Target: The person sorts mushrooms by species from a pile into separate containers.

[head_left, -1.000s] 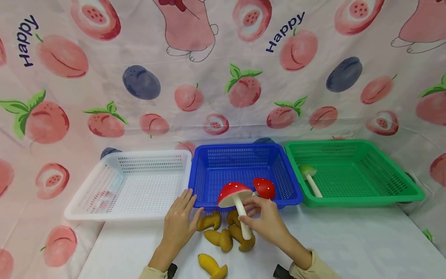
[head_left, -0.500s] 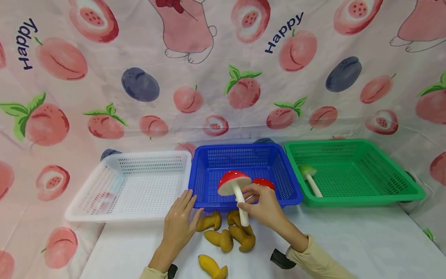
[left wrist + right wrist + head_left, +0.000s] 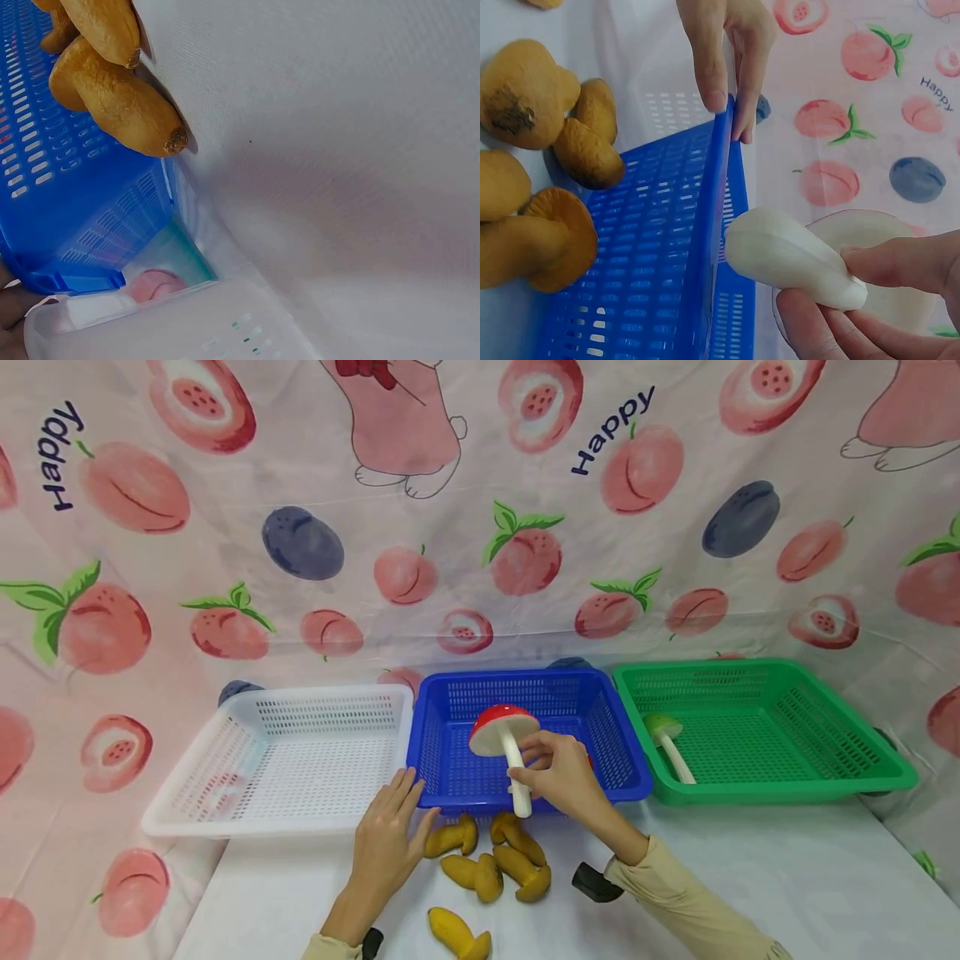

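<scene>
The red mushroom (image 3: 495,739), cap up, is pinched by its white stem (image 3: 780,251) in the fingers of the right hand (image 3: 562,777); beyond them is the blue basket (image 3: 510,675), its corner held by the fingers of the left hand (image 3: 385,837); below, brown mushrooms (image 3: 519,870) lie on the worktop (image 3: 810,868), with the white basket (image 3: 315,777) left of the fingers, the green basket (image 3: 757,743) right

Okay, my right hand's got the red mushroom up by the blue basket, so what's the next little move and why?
I'd probably lower the red mushroom into the blue basket: the right hand pinches its stem, the cap appears above the basket's interior, and a patch of red shows in there behind the hand.
</scene>
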Available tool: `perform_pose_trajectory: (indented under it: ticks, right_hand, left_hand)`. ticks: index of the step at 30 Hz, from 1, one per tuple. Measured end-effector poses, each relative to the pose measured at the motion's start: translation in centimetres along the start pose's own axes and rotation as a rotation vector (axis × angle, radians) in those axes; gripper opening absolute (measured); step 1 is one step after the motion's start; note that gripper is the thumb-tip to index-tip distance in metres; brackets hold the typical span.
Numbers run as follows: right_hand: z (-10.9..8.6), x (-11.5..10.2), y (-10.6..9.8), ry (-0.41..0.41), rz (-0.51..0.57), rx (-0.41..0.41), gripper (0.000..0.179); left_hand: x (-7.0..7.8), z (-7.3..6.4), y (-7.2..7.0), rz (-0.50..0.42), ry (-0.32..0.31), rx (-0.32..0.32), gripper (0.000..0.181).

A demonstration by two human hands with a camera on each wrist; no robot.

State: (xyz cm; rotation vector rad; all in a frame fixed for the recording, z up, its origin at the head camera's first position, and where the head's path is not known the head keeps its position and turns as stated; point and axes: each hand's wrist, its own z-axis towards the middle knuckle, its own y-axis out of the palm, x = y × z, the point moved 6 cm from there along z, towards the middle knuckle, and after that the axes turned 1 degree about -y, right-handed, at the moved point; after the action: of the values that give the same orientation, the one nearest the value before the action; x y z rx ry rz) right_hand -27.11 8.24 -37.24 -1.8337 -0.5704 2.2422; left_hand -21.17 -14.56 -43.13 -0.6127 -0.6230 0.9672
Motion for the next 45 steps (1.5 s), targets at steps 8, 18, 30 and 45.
perform_pose_trajectory:
  ticks: [8, 18, 30, 45]
  right_hand:
    - [1.9, 0.9, 0.4, 0.041, 0.000, 0.025, 0.032]
    - [3.9, 1.9, 1.3, 0.062, -0.011, 0.025, 0.038]
    - [5.3, 3.7, 2.4, 0.104, -0.032, 0.003, 0.038]
    - [6.3, 6.7, 4.0, 0.167, -0.134, -0.058, 0.036]
  left_hand:
    - [-0.1, 0.0, 0.1, -0.003, 0.009, 0.014, 0.044]
    - [-0.1, -0.1, 0.2, 0.005, 0.004, 0.013, 0.044]
    - [-0.2, -0.1, 0.2, 0.003, 0.002, 0.008, 0.043]
    - [-0.2, -0.1, 0.3, 0.003, 0.007, 0.008, 0.043]
